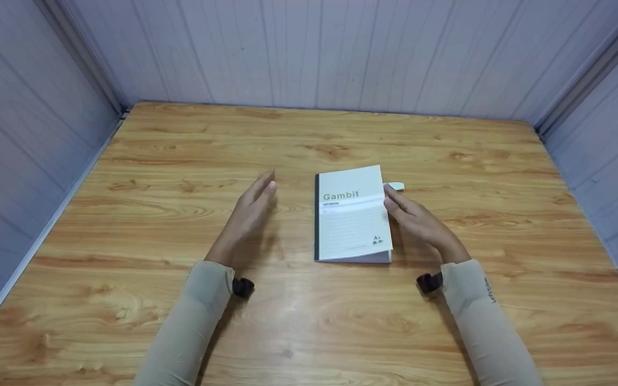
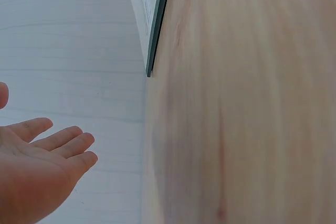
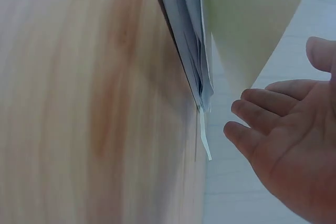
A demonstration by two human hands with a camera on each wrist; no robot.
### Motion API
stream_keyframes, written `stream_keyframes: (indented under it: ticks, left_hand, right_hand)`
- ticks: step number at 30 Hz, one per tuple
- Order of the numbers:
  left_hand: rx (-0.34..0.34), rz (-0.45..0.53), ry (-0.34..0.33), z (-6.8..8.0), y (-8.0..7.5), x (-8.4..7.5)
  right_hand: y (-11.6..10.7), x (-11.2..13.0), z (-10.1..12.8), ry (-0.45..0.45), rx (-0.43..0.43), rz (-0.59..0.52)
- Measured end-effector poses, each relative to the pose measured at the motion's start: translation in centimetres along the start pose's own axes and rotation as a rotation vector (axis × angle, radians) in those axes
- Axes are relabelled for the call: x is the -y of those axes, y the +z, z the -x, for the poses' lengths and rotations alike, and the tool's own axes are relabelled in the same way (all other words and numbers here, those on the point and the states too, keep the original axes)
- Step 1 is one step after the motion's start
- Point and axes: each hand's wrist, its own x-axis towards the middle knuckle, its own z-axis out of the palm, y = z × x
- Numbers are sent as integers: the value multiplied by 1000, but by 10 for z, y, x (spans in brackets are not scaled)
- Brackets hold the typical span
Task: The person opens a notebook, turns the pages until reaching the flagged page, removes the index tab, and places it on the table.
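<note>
A white notebook with a dark spine and "Gambit" printed on it lies on the wooden table. Its front cover stands partly lifted on the right side, and the inner pages show below it. My right hand is at the cover's right edge, fingertips right by it, thumb apart from the fingers. From between the pages sticks out a white paper strip, just past the right fingertips. My left hand hovers left of the spine, fingers extended, holding nothing.
The wood-grain table is bounded by pale panelled walls at the back and both sides. Black wrist cameras sit below each hand, at the sleeve cuffs.
</note>
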Motion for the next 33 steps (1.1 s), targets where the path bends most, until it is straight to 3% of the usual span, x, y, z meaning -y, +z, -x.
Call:
stream_keyframes:
  ticks: [7, 17, 24, 33]
  left_hand:
    - [0, 9, 27, -1, 1, -2]
    - [18, 64, 134, -4, 3, -6]
    - [24, 69, 122, -4, 3, -12]
    - [46, -44, 138, -3, 3, -26]
  right_hand:
    - [2, 8, 4, -40, -23, 21]
    - [8, 26, 7, -211, 5, 59]
    - [17, 43, 6, -285, 35, 139]
    - [32, 61, 1, -366, 83, 295]
